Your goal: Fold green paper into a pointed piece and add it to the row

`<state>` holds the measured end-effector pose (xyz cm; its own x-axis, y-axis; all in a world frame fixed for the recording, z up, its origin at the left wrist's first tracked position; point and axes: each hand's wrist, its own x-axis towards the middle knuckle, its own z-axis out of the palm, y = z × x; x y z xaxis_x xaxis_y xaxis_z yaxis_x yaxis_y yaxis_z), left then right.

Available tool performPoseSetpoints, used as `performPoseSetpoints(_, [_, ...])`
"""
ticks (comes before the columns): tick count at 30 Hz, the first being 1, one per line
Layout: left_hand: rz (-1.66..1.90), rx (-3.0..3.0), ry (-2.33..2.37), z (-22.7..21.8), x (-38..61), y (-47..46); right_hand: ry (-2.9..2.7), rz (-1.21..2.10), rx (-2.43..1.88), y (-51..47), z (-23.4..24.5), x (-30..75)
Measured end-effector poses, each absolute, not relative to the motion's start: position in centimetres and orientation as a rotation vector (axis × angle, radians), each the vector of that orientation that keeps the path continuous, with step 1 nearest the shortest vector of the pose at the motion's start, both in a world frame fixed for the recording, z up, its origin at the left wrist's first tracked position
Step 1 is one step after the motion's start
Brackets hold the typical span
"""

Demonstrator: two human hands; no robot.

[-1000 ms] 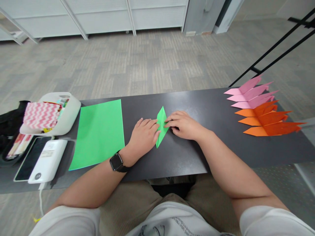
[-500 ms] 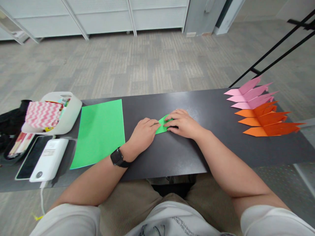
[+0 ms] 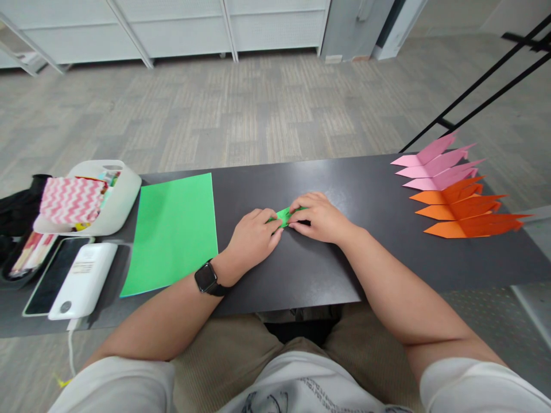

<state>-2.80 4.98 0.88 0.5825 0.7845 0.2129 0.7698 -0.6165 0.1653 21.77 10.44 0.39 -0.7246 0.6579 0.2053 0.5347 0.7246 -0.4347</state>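
Observation:
A small folded piece of green paper [image 3: 283,216] lies at the middle of the dark table, partly covered by my fingers. My left hand [image 3: 257,234] pinches its left end, fingers closed. At the right end, my right hand [image 3: 319,217] grips the paper between thumb and fingers. Left of my left hand lies a stack of flat green paper sheets [image 3: 174,229]. Over on the right side stand several folded paper cranes, pink ones [image 3: 434,163] at the back and orange ones [image 3: 467,215] in front.
On the left sit a white basket [image 3: 124,198] with a pink zigzag-patterned packet [image 3: 71,199], a white power bank [image 3: 84,281] with a cable, a phone [image 3: 55,275] and a dark tray of pens [image 3: 32,258]. The table's [image 3: 301,281] front edge is close to my lap.
The green paper shows a narrower, more folded shape between my hands. My left fingers have shifted slightly on its left end, and both hands stay close together.

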Motion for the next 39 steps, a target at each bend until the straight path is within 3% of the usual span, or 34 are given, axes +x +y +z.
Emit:
performPoseSetpoints(16, [0.513,2.487,1.444,0.1,-2.8,6.2,-2.474,0.557,-1.144,10.3,-0.3,20.7])
performPoseSetpoints(39, [0.427,2.648,1.389,0.2,-3.4,5.6,-2.409,0.655,-1.214,10.7,-0.7,20.8])
